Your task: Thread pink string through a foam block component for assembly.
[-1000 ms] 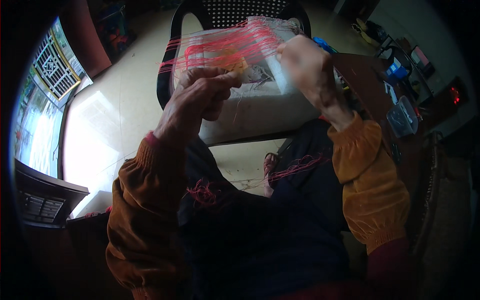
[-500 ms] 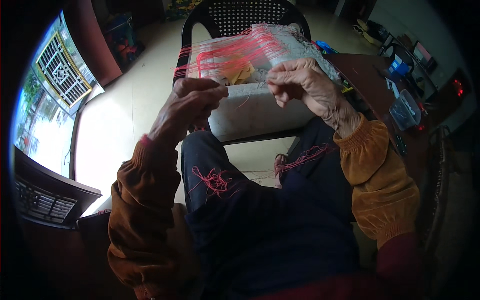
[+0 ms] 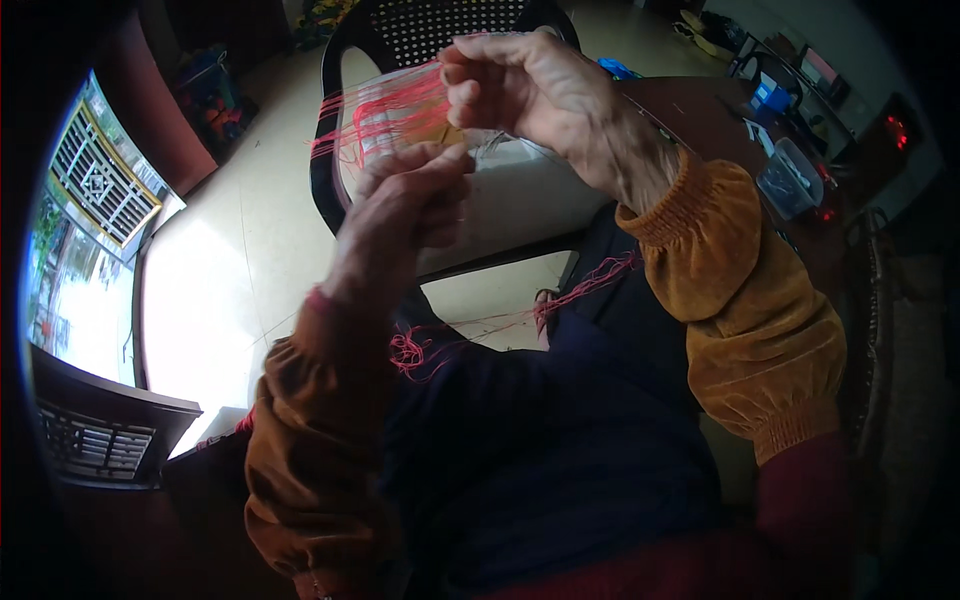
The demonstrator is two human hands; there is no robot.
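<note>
Left hand pinched closed, right hand curled, grip unclear, near wispy pink threads

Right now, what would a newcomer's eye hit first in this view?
Probably the bright pink threads, spread over the pale block on the black chair, top centre. Next, the raised hands: the left hand just below the threads, the right hand higher, by their right end. Then the glare on the floor at left.
</note>
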